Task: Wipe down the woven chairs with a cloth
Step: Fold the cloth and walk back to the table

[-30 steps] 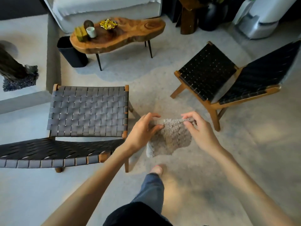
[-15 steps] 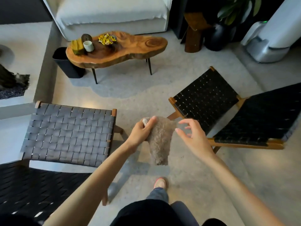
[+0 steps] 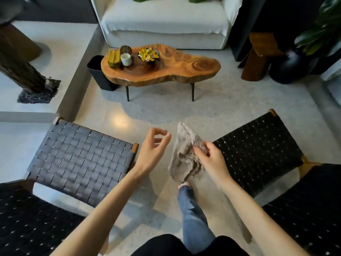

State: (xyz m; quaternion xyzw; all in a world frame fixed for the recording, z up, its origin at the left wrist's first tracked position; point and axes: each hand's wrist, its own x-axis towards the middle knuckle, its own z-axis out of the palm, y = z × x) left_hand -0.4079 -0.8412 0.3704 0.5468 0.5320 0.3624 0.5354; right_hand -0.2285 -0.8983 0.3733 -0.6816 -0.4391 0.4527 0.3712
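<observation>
Fingers (image 3: 200,152) of the right hand (image 3: 212,163) are pinching the cloth (image 3: 184,159) at its bunched middle; the left hand (image 3: 152,148) is hovering released, grasping nothing; the cloth is hanging above the floor (image 3: 212,111) between the left woven chair (image 3: 81,163) and the right woven chair (image 3: 258,152); it is seemingly light, soft and limp, likely best gathered into a wad.

Fluffy, nubby pile on cloth (image 3: 184,157), matt grey-beige. Flat woven straps on left chair (image 3: 79,159), dark grey, matt, leather-like. Same weave on right chair (image 3: 258,150), black. Bare wood at frame corners. Speckled stone-look floor (image 3: 212,111), polished, glossy glare spot. Varnished wood slab for desk (image 3: 175,71), strong grain rings. Thin black legs (image 3: 127,93), metal-looking. Matt white fabric on sofa (image 3: 166,21). Smooth white cup (image 3: 126,59), ceramic-looking.
</observation>
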